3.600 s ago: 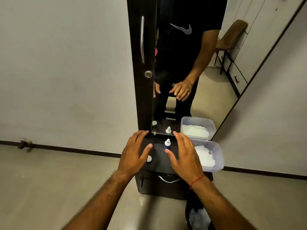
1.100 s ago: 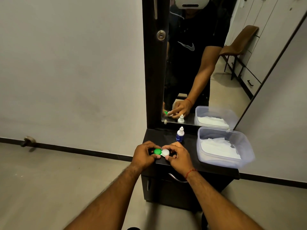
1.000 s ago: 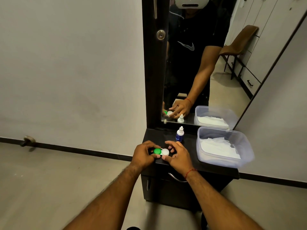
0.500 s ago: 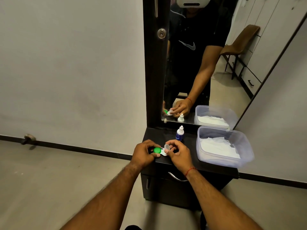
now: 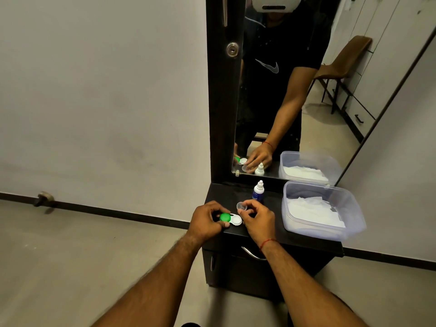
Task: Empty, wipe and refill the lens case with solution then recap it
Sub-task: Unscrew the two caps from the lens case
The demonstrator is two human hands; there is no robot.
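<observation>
Lying crosswise on the table's (image 5: 306, 241) front edge, the lens case (image 5: 230, 218) is pinned by the left hand (image 5: 207, 220); its white cap (image 5: 241, 205) is pinched in the right hand (image 5: 258, 219), just behind the opened right well.

- White swoosh logo (image 5: 267, 66), wordless, on the chest of the black shirt (image 5: 283, 57) mirrored in the upper middle of the frame.
- Blue label on the small bottle (image 5: 258, 192) at centre: print too small to read.
</observation>
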